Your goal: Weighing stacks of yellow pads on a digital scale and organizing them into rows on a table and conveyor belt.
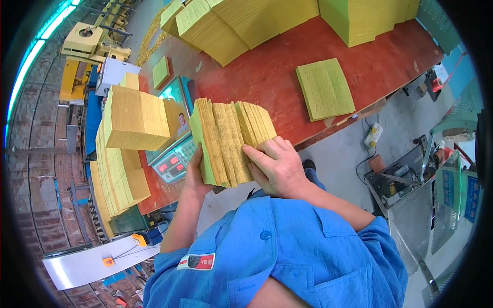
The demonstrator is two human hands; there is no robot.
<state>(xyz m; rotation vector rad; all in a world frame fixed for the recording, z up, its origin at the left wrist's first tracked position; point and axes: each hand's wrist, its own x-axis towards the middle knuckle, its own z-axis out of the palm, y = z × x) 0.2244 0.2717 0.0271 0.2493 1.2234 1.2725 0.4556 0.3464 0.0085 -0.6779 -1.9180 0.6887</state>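
A thick stack of yellow paper sheets [228,143] is held up in front of my chest, its layered edges turned toward me and parted into several sections. My left hand [195,172] grips the stack's left side, thumb along the outer face and the other fingers hidden beneath. On the right side my right hand [275,165] is closed against the stack, index finger pressed to its edge near a gap between sections. Just left of the stack, a digital scale [172,163] with a lit red display sits on the table.
On the red table [262,72], a smaller yellow stack [325,89] lies to the right. Tall yellow paper piles [251,25] line the far side. More stacks [136,118] stand left, by the scale. Metal machinery [411,190] stands on the floor at right.
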